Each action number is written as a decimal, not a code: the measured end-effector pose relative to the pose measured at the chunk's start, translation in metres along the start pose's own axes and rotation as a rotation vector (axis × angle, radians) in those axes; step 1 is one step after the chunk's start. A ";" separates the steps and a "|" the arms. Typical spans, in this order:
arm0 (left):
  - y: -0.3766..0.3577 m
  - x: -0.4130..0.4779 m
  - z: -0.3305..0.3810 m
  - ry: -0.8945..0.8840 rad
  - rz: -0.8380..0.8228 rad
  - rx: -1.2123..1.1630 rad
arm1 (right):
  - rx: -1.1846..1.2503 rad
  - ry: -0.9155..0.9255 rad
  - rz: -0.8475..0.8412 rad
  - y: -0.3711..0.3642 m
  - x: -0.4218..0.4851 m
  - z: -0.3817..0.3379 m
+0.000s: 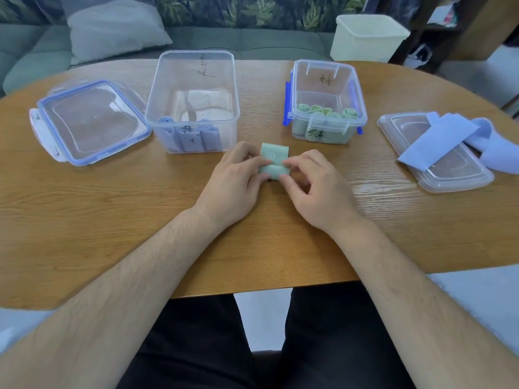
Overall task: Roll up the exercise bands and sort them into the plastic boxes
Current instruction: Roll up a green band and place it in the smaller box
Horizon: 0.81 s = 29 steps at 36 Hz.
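Pinching a crosswise green band (273, 162), left hand (236, 186) and right hand (314, 189) grip its ends. Its box (298, 88) stands toward the far edge, nearer the right hand.

- Left hand (233, 189): bare, with a broad back and smooth knuckles; the nails look short, though the blur makes that hard to judge.
- Right hand (317, 195): bare as well, with its knuckles and tendons showing plainly across the back.
- Left forearm (126, 279): bare from the wrist to the frame's edge, with fine hair along its length; the wide lens makes it swell toward the bottom corner.
- Right forearm (410, 279): bare in the same way, with sparser hair near the wrist; it widens likewise toward the corner.
- Trousers (196, 346): black, plain cloth over both thighs; no seam, pocket or marking can be made out.
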<state>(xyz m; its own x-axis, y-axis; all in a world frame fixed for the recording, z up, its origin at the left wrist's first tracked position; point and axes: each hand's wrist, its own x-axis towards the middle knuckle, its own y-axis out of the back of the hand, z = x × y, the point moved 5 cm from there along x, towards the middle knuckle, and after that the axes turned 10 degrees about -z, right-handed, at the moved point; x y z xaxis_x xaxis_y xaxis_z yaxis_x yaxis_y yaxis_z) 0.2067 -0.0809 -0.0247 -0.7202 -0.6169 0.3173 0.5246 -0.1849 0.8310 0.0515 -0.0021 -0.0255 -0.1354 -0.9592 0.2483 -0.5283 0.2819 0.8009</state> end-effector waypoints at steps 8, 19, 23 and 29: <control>0.001 0.009 0.004 0.011 0.026 0.048 | -0.046 -0.015 -0.016 0.002 0.007 0.003; -0.008 0.016 0.002 0.089 0.002 0.240 | -0.020 -0.010 -0.014 0.000 0.026 0.006; -0.006 0.024 0.005 0.070 0.028 0.215 | -0.060 -0.028 -0.018 -0.001 0.028 0.009; -0.008 0.023 0.005 0.084 0.048 0.218 | -0.048 -0.044 -0.042 -0.003 0.034 0.009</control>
<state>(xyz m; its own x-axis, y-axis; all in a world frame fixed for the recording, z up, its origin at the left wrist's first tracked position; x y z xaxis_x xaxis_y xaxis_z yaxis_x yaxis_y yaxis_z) 0.1837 -0.0904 -0.0217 -0.6514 -0.6845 0.3272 0.4403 0.0102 0.8978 0.0406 -0.0359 -0.0247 -0.1517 -0.9699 0.1906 -0.4931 0.2413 0.8358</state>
